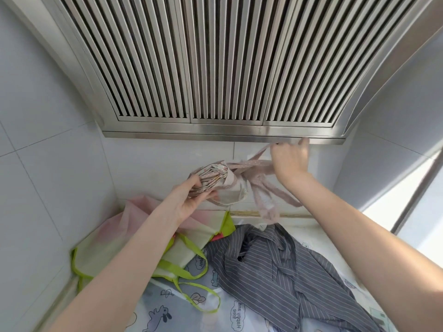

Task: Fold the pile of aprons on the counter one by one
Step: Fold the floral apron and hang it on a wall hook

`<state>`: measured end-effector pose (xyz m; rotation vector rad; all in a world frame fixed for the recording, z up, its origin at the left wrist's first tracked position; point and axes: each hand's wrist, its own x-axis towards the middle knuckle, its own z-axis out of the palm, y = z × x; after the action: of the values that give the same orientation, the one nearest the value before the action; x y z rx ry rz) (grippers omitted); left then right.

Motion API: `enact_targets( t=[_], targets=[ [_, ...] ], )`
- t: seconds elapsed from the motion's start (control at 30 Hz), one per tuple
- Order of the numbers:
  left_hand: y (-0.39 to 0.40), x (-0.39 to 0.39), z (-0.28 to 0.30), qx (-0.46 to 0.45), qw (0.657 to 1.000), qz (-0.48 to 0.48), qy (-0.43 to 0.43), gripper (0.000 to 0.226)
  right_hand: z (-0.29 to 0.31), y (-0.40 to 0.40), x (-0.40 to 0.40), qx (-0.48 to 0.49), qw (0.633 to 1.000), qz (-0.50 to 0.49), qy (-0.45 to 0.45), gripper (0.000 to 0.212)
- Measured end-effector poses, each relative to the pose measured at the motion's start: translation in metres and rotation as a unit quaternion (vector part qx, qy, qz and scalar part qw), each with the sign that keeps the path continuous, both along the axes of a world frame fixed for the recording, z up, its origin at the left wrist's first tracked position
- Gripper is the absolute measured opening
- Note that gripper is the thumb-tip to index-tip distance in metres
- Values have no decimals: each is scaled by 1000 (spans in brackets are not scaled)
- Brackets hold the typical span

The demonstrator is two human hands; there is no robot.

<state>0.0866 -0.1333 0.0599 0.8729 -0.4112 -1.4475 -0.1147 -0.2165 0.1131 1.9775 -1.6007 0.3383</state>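
My left hand [191, 200] grips a folded bundle of a pale pink dotted apron [213, 179], held up in the air over the counter. My right hand [291, 159] is raised to the right of it and holds the apron's pink straps [257, 164], which stretch from the bundle to the hand; more strap ends hang loose below. On the counter lie a grey striped apron [275, 267], crumpled, and a translucent apron with lime green trim [115, 243] at the left. Beneath them is a light blue apron with cartoon prints [167, 305].
A steel range hood [215, 68] with slatted filters hangs close above my hands. White tiled walls [48, 164] close in the left and back. A window [407, 212] is at the right.
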Motion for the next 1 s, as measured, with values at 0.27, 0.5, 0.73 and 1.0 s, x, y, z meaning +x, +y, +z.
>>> enact_targets(
  t=[0.27,0.5,0.73,1.0],
  targets=[
    [11,-6,12,43,993,-107,2,20,12,-10,12,83,363,265,-889,25],
    [-5,11,21,76,989,-61,-107,12,-6,12,25,433,816,312,-221,99],
    [-7,-6,24,92,936,-110,-322,38,-37,2,47,356,875,247,-217,66],
    [-4,-55,17,-84,712,41,-696,30,-33,26,56,291,913,174,-227,32]
  ],
)
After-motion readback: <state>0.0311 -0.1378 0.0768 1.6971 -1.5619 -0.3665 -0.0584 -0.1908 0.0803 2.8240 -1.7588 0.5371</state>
